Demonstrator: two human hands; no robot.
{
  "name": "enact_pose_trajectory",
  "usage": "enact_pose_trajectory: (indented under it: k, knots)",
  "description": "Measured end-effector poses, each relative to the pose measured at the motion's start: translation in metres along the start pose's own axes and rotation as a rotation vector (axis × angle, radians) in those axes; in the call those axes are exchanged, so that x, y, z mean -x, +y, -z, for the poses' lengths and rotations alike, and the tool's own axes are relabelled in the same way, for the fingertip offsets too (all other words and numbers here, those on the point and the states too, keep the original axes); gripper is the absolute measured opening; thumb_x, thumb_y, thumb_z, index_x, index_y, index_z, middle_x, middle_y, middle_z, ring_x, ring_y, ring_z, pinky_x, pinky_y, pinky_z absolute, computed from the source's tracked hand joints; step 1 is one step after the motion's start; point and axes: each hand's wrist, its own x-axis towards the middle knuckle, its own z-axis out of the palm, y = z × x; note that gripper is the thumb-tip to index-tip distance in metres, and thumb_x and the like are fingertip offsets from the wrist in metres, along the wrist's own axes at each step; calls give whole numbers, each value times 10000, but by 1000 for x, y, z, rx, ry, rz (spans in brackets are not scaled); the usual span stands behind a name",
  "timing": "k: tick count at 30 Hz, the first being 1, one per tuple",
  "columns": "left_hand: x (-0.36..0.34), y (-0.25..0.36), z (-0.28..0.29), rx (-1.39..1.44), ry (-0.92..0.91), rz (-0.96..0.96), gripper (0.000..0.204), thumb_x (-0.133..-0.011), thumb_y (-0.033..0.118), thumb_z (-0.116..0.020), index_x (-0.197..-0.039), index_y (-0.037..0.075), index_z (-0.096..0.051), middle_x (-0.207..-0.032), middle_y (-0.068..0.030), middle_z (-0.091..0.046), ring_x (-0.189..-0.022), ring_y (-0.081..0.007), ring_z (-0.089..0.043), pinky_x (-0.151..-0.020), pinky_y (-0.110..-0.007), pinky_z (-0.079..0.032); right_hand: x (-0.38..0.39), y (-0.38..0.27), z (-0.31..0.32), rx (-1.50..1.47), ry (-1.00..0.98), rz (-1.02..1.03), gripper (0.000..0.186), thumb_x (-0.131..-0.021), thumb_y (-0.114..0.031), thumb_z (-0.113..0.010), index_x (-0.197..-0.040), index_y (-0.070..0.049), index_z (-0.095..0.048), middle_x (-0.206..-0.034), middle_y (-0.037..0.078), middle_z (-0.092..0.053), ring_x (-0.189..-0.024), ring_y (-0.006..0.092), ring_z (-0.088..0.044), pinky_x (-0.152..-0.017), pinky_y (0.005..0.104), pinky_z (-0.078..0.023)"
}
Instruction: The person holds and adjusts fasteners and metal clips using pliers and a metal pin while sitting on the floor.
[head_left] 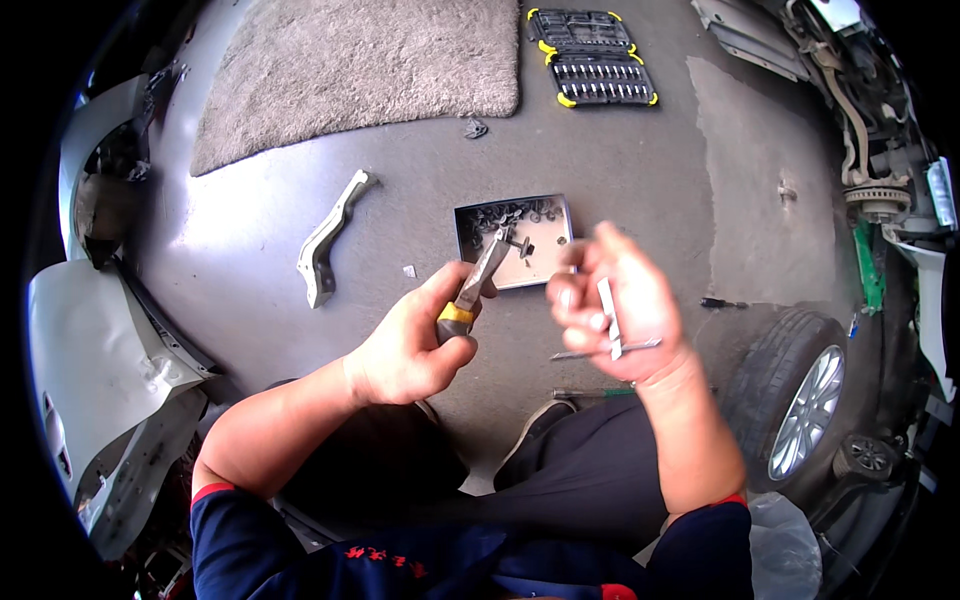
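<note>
I am logging: grey concrete floor [640,170] catching glare, shaggy beige rug [360,60] lying beyond, wheel [800,395] sitting right.

navy sleeves — red cuffs; dark trousers; bare forearms

My right grip [612,305] is motion-blurred; its small metal pieces [609,325] unidentifiable. Tray [556,262] contents too small to tell.
</note>
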Motion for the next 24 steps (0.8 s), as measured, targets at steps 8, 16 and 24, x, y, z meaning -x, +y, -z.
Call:
enact_pose_trajectory:
  k: [8, 16, 24]
  knots:
    - [-2, 3, 5, 215, 52, 164, 529, -872, -5, -579, -1387, 93, -507, -1026, -6, -551, -877, -108, -539, -741, -278, -483, -27, -1, 37, 366, 392, -103, 662, -1091, -633, -414, -1341, -47, -596, -1127, 180, -706, -780, 187, -586, -781, 443, -517]
    - [2, 3, 1, 81, 100, 23, 519, -846, -34, -529, -1352, 80, -524, -1053, -34, -522, -975, -132, -501, -886, -303, -455, 23, 11, 8, 752, -207, 433, 580, -1105, -237, -637, -1618, -109, -400, -1466, 258, -566, -987, 161, -638, -883, 326, -572]
    - [-4, 5, -5, -158, 99, -174, 523, -810, -25, -551, -1329, 37, -524, -993, -56, -527, -920, -158, -511, -863, -321, -463, 20, -3, 21, 734, 76, 337, 247, -1120, -317, -599, -1123, -71, -629, -805, -11, -618, -769, 113, -648, -741, 283, -553]
